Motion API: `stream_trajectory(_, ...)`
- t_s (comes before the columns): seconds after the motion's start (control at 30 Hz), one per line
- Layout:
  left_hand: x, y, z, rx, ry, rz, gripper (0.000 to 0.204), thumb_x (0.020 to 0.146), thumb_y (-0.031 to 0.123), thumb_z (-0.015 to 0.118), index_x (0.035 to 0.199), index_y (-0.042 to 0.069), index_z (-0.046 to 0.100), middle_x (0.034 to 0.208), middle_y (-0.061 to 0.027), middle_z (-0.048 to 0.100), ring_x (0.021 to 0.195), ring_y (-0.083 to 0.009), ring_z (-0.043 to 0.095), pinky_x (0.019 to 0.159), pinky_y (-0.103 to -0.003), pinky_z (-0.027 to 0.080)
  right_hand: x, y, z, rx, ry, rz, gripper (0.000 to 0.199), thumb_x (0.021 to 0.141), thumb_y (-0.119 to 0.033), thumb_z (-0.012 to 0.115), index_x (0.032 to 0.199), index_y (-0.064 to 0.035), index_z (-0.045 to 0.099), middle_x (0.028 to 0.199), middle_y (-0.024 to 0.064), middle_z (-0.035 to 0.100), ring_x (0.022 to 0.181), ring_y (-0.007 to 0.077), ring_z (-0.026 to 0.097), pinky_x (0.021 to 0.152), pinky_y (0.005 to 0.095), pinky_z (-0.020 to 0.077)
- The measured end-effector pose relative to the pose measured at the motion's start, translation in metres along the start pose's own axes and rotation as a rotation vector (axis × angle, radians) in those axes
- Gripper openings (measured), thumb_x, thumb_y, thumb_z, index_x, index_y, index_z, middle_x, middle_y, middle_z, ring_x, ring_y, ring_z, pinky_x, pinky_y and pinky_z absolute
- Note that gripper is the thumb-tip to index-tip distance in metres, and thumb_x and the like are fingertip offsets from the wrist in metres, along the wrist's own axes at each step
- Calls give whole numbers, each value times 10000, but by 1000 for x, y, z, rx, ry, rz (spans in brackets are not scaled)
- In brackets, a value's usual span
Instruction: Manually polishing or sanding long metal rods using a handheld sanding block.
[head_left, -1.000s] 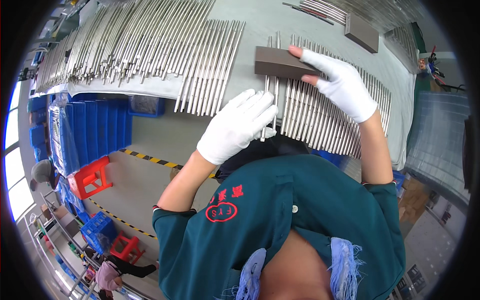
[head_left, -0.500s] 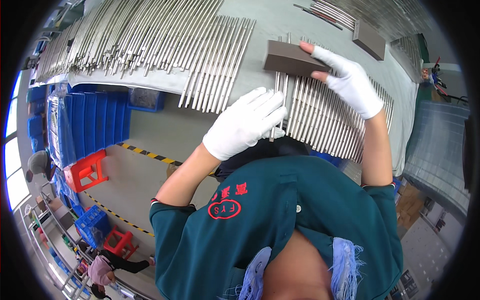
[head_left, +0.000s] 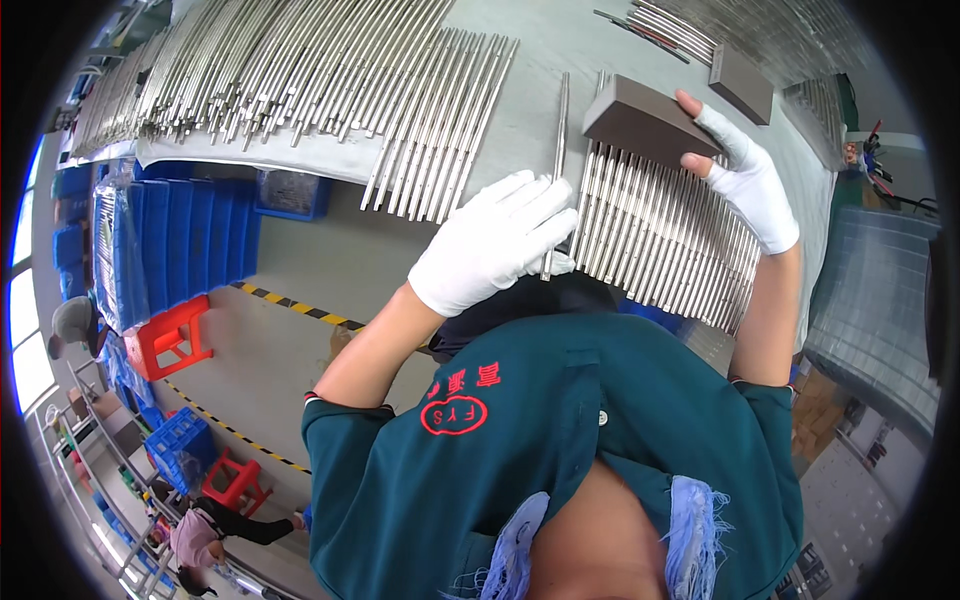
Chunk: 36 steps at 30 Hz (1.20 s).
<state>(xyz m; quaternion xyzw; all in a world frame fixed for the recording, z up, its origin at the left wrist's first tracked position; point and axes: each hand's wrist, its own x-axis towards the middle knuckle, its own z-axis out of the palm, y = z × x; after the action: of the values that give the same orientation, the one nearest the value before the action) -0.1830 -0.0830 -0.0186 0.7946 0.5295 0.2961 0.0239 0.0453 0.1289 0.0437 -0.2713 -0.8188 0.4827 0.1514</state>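
head view: two gloved hands work over a grey table (head_left: 560,40) covered with metal rods. the left hand (head_left: 490,245) lies palm down, fingers (head_left: 530,205) pressed together and laid over the near end of one rod (head_left: 557,150) that sits alone, apart from the rows on either side. whether the thumb pinches it from below cannot be told. the right hand (head_left: 745,175) grips a dark block (head_left: 645,122) at its right end, thumb and fingers clamped on the edge; the block rests across the far ends of the rod row (head_left: 660,235) just right of the single rod, touching it. that row holds too many rods to count, lying side by side and fanning toward the person. a second block (head_left: 740,82) of the same kind lies further back on the table, well apart from the hand, so two blocks in all. left of the single rod is another row (head_left: 440,120), and beyond it a long heap of rods (head_left: 230,70) stretching to the left rim; more rods (head_left: 665,25) lie at the far right.

below the table edge stand blue bins (head_left: 170,250), stacked close, contents not visible, and one blue tray (head_left: 290,190) holding something grey, too small to tell. two red stools (head_left: 170,335) show on the floor, the second (head_left: 235,480) beside a blue crate (head_left: 175,440). two other people (head_left: 75,320) are at the left rim, one (head_left: 200,525) lower down.
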Motion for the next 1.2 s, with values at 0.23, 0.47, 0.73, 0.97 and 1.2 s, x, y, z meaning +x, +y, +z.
stream_trajectory(0.23, -2, -2, 0, 28, -28, 1, 420, 797, 302, 692, 1113, 44, 594, 1150, -145, 601, 1088, -321, 610, 1008, -426, 483, 26, -11, 35, -158, -80, -113, 534, 918, -28, 659, 1421, -191, 583, 1377, 33, 644, 1249, 179, 613, 1074, 290, 461)
stream_trajectory(0.47, 1, 3, -2, 28, -36, 10, 411, 772, 170, 659, 1159, 44, 600, 1203, -149, 610, 1124, -319, 615, 1030, -434, 478, 31, -20, 54, -283, -36, -268, 544, 887, -32, 674, 1396, -209, 599, 1332, 96, 649, 1212, 285, 635, 1016, 324, 508)
stream_trajectory(0.73, -1, 5, -7, 4, -90, -46, 419, 769, 125, 656, 1180, 50, 622, 1259, -142, 616, 1184, -308, 603, 1062, -428, 466, 15, 0, -5, -75, 56, -112, 585, 912, -155, 722, 1466, -135, 537, 1417, 57, 603, 1272, 159, 564, 1074, 308, 443)
stream_trajectory(0.97, -8, 8, -2, 69, -160, -54, 535, 788, 243, 734, 1264, 40, 598, 1305, -160, 599, 1221, -342, 580, 1100, -439, 431, 88, -9, 28, 59, -18, 12, 821, 902, -377, 746, 1536, -7, 378, 1514, 174, 474, 1398, 265, 430, 1157, 348, 336)
stream_trajectory(1.2, 1, 13, -2, 94, -235, -231, 982, 655, 577, 806, 1369, -21, 496, 1342, -236, 521, 1343, -418, 449, 1162, -551, 288, 139, 19, 41, 574, -284, 78, 815, 926, -401, 715, 1539, -1, 357, 1561, 162, 422, 1430, 259, 393, 1186, 351, 297)
